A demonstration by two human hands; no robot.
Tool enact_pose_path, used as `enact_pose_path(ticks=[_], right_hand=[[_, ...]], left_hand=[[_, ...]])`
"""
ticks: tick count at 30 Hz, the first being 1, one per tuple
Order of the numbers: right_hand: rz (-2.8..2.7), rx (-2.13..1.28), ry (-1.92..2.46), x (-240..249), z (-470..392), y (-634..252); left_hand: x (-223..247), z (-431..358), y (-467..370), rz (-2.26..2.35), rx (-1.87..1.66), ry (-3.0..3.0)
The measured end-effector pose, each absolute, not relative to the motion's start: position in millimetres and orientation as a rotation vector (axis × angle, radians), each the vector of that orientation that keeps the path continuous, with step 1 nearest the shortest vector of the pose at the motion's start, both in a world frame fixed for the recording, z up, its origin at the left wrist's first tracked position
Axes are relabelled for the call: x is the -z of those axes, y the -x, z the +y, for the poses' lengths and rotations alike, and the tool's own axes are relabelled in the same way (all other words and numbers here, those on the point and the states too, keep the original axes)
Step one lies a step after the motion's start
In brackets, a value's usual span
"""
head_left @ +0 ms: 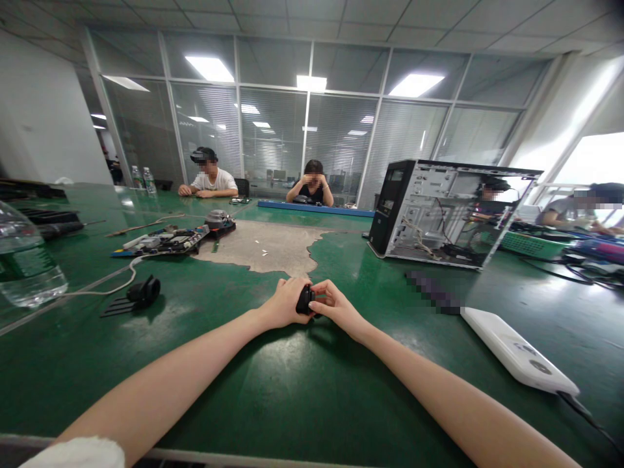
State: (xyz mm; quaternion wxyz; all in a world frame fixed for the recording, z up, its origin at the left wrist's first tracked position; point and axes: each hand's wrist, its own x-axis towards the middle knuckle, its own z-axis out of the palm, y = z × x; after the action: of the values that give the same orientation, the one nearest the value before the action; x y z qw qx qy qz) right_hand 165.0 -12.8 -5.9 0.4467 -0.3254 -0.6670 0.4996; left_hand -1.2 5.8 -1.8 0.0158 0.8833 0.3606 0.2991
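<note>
Between my two hands, just above the green table, is a small black object point(305, 300) whose kind I cannot make out. The fingers of my left hand point(285, 302) wrap round its left side and top. My right hand point(337, 308) pinches its right edge with thumb and fingertips. Part of the object is hidden behind the fingers. Off to the left lies a black round part with flat prongs point(139, 294), apart from both hands.
An opened computer case point(424, 211) stands at right, with a white power bank point(519, 351) and its cable nearer. Circuit boards point(166, 240) lie left on the table point(273, 403). A water bottle point(29, 260) stands far left. Several people sit round the table.
</note>
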Motion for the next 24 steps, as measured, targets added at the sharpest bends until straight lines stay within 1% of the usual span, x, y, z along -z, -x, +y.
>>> enact_pose_path(ticks=[5,14,24], right_hand=[[-1.629,-1.257,0.858,4.3,-12.4,-165.9],[-1.658,-1.253,0.758,0.3,-16.0,-166.6],[-1.645,-1.229,0.853,4.2,-12.2,-166.4]], left_hand=[[0.9,5.6,1.7,1.12,-0.915,-2.738],[3.2,6.7,1.3,1.124,-0.929,-2.749],[2.0,6.2,2.1,1.115,-0.921,-2.747]])
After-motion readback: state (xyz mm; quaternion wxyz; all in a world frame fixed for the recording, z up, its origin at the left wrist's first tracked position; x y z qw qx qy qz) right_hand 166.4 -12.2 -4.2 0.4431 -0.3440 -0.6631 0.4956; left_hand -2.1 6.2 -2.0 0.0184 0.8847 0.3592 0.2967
